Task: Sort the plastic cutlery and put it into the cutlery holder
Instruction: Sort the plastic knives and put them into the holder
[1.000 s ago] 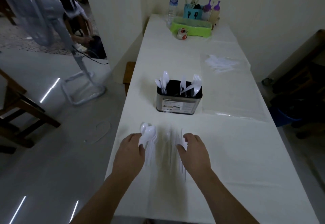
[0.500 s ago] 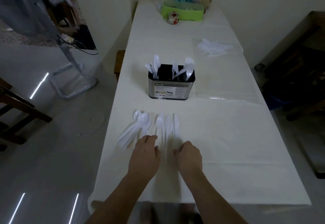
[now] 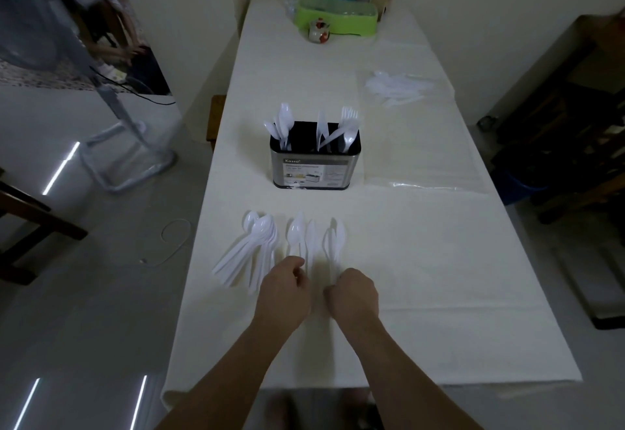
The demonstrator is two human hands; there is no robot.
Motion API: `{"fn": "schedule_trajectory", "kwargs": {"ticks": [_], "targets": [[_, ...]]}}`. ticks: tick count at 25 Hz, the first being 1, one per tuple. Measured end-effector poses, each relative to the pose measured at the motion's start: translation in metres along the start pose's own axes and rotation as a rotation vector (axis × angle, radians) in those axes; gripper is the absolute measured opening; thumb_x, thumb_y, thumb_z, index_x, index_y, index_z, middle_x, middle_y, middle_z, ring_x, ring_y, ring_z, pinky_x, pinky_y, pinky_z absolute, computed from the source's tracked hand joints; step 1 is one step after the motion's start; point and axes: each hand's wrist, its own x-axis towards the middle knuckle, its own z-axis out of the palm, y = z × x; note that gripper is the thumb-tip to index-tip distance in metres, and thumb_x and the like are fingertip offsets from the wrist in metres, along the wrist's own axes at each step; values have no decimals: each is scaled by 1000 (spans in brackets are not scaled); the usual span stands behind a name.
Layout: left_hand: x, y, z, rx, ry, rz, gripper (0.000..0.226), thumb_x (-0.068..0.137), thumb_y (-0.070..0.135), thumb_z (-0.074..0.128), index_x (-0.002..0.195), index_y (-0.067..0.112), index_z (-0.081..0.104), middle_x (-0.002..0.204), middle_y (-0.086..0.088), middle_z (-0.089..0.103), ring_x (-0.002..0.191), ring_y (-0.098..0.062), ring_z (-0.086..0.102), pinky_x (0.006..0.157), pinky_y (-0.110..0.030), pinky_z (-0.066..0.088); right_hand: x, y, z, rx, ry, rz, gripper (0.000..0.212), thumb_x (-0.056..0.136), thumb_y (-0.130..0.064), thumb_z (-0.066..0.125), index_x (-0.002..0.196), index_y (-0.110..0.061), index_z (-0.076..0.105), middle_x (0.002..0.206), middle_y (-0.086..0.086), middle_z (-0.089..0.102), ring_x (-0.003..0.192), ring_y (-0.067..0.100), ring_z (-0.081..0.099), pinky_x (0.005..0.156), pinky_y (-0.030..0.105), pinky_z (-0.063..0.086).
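Two bare hands rest on a long white worktop (image 3: 422, 277), knuckles up. The left hand (image 3: 282, 291) and right hand (image 3: 353, 291) each curl over the handle ends of loose white plastic cutlery (image 3: 314, 237), hiding them; whether either grip is clamped on a piece cannot be told. A fanned pile of spoons (image 3: 248, 250) lies just left. Beyond stands the cutlery holder (image 3: 314, 166), already holding some spoons, a knife and forks. Farther right, more cutlery in a clear bag (image 3: 395, 90) blurs together.
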Motion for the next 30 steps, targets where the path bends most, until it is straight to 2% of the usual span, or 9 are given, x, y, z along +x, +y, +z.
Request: {"fn": "schedule_trajectory", "kwargs": {"ticks": [3, 7, 11, 16, 20, 23, 26, 28, 30], "targets": [[12, 4, 2, -163, -35, -124, 30, 96, 14, 51, 124, 13, 63, 109, 2, 68, 96, -14, 64, 91, -30, 52, 1, 7, -3, 101, -16, -1, 18, 76, -17, 58, 61, -14, 49, 60, 0, 55, 51, 16, 51, 43, 21, 33], [26, 14, 4, -335, -89, -232, 25, 91, 19, 50, 90, 1, 66, 88, -16, 71, 77, -22, 68, 85, -54, 56, 1, 13, -6, 257, -35, -78, 24, 76, -16, 55, 54, -15, 45, 52, 3, 47, 48, 20, 47, 50, 30, 40], [35, 24, 1, -404, -120, -283, 30, 94, 35, 58, 80, 9, 67, 79, -7, 71, 81, -23, 69, 89, -46, 56, -10, 7, -2, 338, -120, -244, 27, 88, -24, 60, 63, -13, 61, 61, 10, 62, 53, 15, 54, 57, 37, 51], [39, 22, -9, -683, -72, -361, 12, 93, 18, 64, 92, 10, 73, 82, -2, 78, 79, -20, 76, 86, -44, 59, -18, -4, -2, 415, -149, -288, 30, 93, -34, 58, 69, -18, 67, 65, 1, 66, 63, 22, 64, 67, 39, 55], [48, 12, -21, -752, 26, -425, 16, 96, 19, 60, 96, 6, 69, 79, -9, 73, 68, -23, 73, 74, -40, 60, -13, 6, 0, 74, 125, -146, 29, 98, -42, 49, 92, -15, 60, 88, -1, 64, 79, 18, 62, 69, 28, 50], [51, 3, -29, -763, 42, -484, 18, 99, 19, 53, 100, 6, 65, 78, -10, 65, 60, -23, 66, 64, -35, 56, -10, 6, 5, -106, 127, -94, 27, 97, -37, 54, 109, -13, 55, 105, 2, 59, 93, 19, 62, 70, 22, 41], [51, -6, -32, -747, 79, -492, 17, 99, 19, 53, 98, 8, 65, 77, -9, 65, 57, -20, 63, 62, -33, 54, -2, -3, 9, -83, 84, -68, 10, 90, -21, 52, 88, -13, 57, 87, 3, 63, 80, 22, 63, 65, 24, 42], [51, -10, -34, -755, 82, -487, 15, 99, 19, 54, 97, 9, 65, 77, -9, 65, 58, -21, 63, 62, -33, 55, 0, -9, 12, 8, 55, -54, 18, 82, -16, 51, 65, -16, 47, 63, -2, 52, 57, 17, 50, 53, 22, 39], [51, -13, -36, -768, 80, -476, 15, 98, 19, 54, 96, 10, 65, 77, -9, 65, 59, -21, 63, 62, -34, 55, -1, -17, 18, 37, 23, -60, 23, 82, -15, 53, 62, -17, 43, 57, -5, 44, 50, 13, 44, 44, 19, 32]]}}
